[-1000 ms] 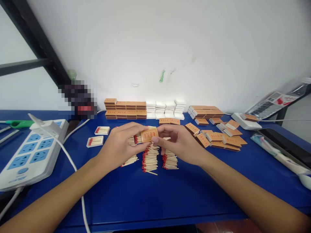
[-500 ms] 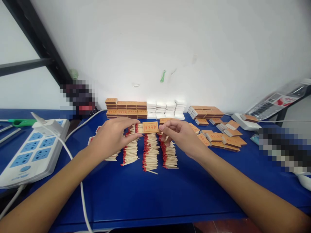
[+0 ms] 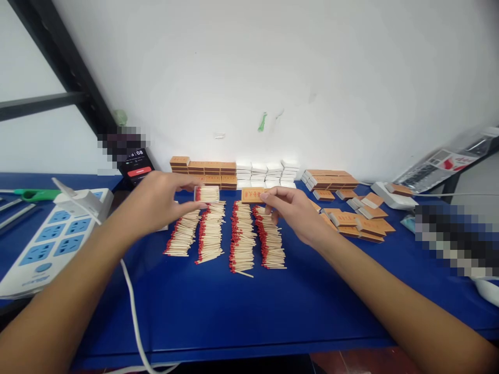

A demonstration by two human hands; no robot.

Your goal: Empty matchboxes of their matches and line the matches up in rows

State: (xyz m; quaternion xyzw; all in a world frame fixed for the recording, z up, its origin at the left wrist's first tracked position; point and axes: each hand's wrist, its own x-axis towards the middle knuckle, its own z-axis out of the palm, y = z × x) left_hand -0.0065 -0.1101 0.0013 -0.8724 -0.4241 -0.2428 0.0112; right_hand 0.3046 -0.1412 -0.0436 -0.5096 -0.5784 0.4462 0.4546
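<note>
My left hand (image 3: 166, 200) is closed on a white matchbox tray (image 3: 217, 201) filled with red-headed matches, gripping its left part between thumb and fingers. Opposite it, my right hand (image 3: 288, 210) pinches the right end of an orange matchbox sleeve (image 3: 252, 195) with printed red characters. A gap separates tray and sleeve. Below them on the blue table (image 3: 241, 317) lie several rows of loose matches (image 3: 241, 239), heads to the left. Part of the leftmost row is near my left wrist.
Against the wall stand stacked orange matchboxes (image 3: 212, 169) and white trays (image 3: 266, 174). More matchboxes (image 3: 351, 221) lie scattered at the right. To the left are a power strip (image 3: 58, 236), its white cable (image 3: 132, 306) and a phone (image 3: 139, 170).
The sleeve was partly over the match-filled tray; now the two are apart. My left hand has moved left with the tray, and my right hand now grips the sleeve slightly further right.
</note>
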